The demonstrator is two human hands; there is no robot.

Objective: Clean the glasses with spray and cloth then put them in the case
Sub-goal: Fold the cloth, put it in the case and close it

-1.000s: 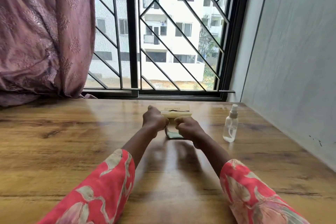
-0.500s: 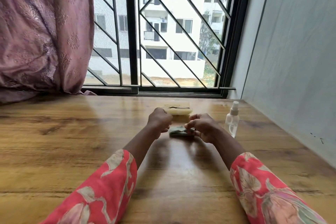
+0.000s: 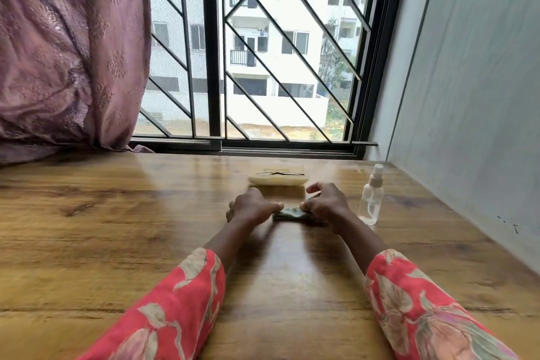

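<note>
A small folded green-grey cloth (image 3: 290, 212) lies flat on the wooden table (image 3: 117, 242). My left hand (image 3: 251, 209) has curled fingers and pinches the cloth's left end. My right hand (image 3: 324, 204) pinches its right end, index finger lifted. Just behind the hands sits a cream glasses case (image 3: 277, 180), and the dark-framed glasses (image 3: 277, 173) lie on it. A clear spray bottle (image 3: 371, 199) with a white nozzle stands upright to the right of my right hand, apart from it.
A barred window (image 3: 216, 67) runs along the table's far edge. A mauve curtain (image 3: 67, 52) hangs at the back left, its hem on the table. A grey wall (image 3: 467, 96) borders the table on the right, close behind the bottle.
The cloth was held upright between both hands a second ago. It has since been folded down and now lies flat on the table, with both hands lowered onto its ends.
</note>
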